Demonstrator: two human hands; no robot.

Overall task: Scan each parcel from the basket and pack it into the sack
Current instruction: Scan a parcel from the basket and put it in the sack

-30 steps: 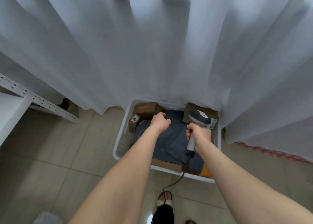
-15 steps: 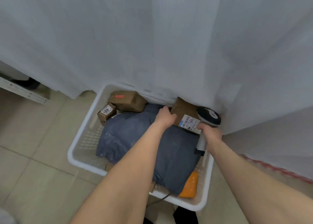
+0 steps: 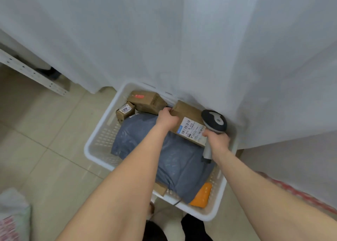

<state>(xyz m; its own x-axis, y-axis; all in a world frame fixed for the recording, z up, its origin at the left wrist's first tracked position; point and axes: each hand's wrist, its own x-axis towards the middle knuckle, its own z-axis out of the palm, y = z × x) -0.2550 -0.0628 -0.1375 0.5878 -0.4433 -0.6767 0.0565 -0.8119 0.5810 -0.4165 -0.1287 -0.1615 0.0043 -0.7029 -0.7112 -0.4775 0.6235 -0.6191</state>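
Basket: white plastic basket [image 3: 107, 120] on the tiled floor, its far side under a white curtain [image 3: 164, 40].
Parcel in hand: labelled cardboard box [image 3: 186, 111] at the basket's far right, lying on a grey poly mailer [image 3: 175, 160]. Its long axis runs far-left to near-right, and the white label at the near-right end faces up.
Left hand [image 3: 166, 119]: fingers curled round the box's far-left end, gripping it.
Right hand [image 3: 217, 140]: clamped round the handle of a barcode scanner [image 3: 214, 120]. The scanner's head is at the far end, just right of the label, and its handle points near.
Other parcels: small box marked 4001 [image 3: 125, 110] and brown box with a red sticker [image 3: 145, 101] at far left; orange parcel [image 3: 201, 195] at the near-right corner.
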